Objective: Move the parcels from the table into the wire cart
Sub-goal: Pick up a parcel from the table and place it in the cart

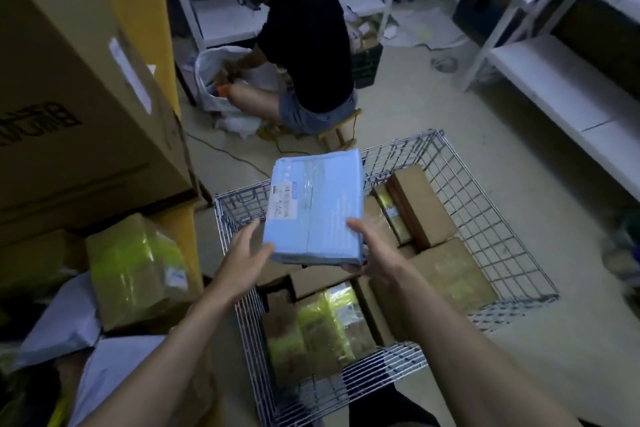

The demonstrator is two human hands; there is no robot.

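Boxes stacked on table at left, left hand fingers straight and spread, tips touching near-left edge of blue parcel, parcel held above wire cart, right hand clamped on its near-right corner, thumb on top, brown parcels in cart below.

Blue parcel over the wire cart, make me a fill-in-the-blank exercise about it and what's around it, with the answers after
1. The right hand grips the blue parcel above the wire ____.
2. The left hand is ____, fingers straight beside the parcel.
3. The boxes in the wire cart are mostly ____ cardboard.
4. The person beyond the cart faces ____ from the camera.

Answers: cart; open; brown; away
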